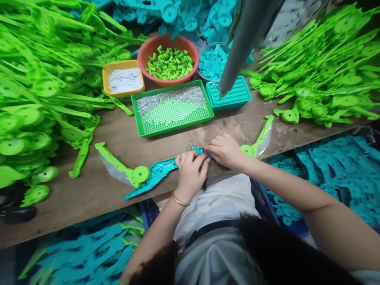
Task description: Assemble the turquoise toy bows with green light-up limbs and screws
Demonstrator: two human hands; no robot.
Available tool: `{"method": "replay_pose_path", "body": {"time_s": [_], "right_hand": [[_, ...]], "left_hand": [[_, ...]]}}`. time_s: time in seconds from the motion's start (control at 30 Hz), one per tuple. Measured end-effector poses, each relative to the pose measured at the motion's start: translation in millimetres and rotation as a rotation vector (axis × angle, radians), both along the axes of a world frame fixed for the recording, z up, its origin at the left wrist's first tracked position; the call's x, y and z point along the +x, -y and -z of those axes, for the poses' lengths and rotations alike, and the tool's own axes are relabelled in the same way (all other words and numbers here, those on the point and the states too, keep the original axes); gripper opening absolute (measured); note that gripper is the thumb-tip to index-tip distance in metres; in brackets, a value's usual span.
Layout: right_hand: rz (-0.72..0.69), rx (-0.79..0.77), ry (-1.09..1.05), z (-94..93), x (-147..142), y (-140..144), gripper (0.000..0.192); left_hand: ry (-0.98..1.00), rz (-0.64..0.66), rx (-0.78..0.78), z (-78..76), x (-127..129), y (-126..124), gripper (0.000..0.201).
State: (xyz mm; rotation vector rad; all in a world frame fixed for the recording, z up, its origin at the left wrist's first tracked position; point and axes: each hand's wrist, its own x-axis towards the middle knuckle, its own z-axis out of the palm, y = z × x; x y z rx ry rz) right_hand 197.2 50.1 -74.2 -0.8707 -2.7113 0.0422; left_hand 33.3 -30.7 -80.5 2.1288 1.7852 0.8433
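Observation:
A long teal plastic piece (162, 172), shaped like the body of a toy bow, lies along the front of the table. A lime-green arm (140, 174) with a round hub and a clear, whitish blade sits on its left end. A matching green arm (261, 136) shows at the right end, partly behind my wrist. My left hand (191, 172) is closed on the middle of the teal piece, fingertips pinched together. Close beside it, my right hand (224, 151) presses its bent fingers on the same middle section. Whatever small part lies under the fingertips is hidden.
Screws half-cover a perforated green tray (175, 132). Behind stand a red bowl (142, 49) of green pegs, a yellow dish (106, 81) and a teal tray (245, 91). A dark tapered tool (237, 51) hangs overhead. Green arm piles (44, 71) flank both sides.

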Motion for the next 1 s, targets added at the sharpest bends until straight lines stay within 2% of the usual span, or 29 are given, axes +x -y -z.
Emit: {"method": "replay_pose_path", "body": {"time_s": [0.17,0.3,0.5,0.67,1.0], "right_hand": [[-0.071,-0.005,0.01,0.3,2,-4,0.024],[-0.066,0.018,0.036,0.9,5,-5,0.029],[-0.095,-0.117,-0.019,4.9,6,-15,0.028],[-0.113,-0.069,-0.012,3.1,4,-17,0.027],[-0.109,-0.132,-0.042,6.1,5,-19,0.029]], "left_hand": [[-0.045,-0.026,0.0,3.0,2,-1,0.017],[-0.071,-0.04,0.023,5.9,6,0,0.017],[-0.143,-0.076,0.085,10.0,10,0,0.017],[-0.161,-0.077,0.079,10.8,11,-2,0.017],[-0.167,-0.082,0.106,11.1,11,-1,0.014]]}}
